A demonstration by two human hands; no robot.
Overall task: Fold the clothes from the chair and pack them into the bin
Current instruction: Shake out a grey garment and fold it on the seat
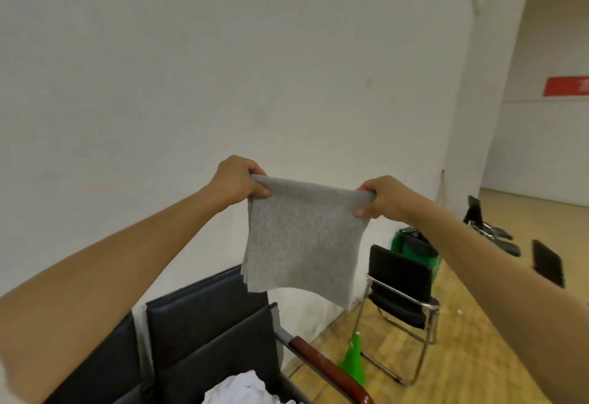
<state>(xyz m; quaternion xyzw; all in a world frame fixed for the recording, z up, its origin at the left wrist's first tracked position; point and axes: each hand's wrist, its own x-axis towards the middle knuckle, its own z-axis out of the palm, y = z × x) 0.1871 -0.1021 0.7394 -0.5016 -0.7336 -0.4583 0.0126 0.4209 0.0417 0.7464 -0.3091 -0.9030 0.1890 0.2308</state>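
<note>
Currently, the left hand and right hand each pinch a top corner of the grey garment above the chair; a slackened pinch risks collapsing its layered fold.

White clothes lie on the black chair, which stands on the wooden floor.
</note>
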